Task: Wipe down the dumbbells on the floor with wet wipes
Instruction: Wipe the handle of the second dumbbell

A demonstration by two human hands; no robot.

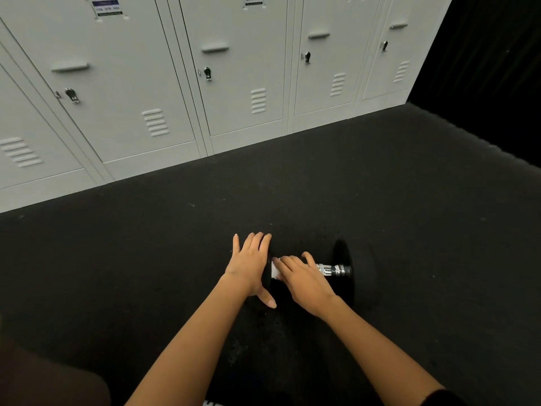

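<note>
A black dumbbell (342,269) lies on the dark floor, its chrome handle running left to right. My left hand (251,265) rests flat on its left weight head, fingers spread, and covers most of that head. My right hand (304,281) presses a white wet wipe (275,269) against the handle near the left head. Only a small corner of the wipe shows past my fingers. The right weight head stands clear of both hands.
A row of grey metal lockers (164,92) lines the far wall. The black rubber floor (380,177) stretches between me and them. A black curtain or wall (491,68) closes off the right side. My knee (44,379) is at the lower left.
</note>
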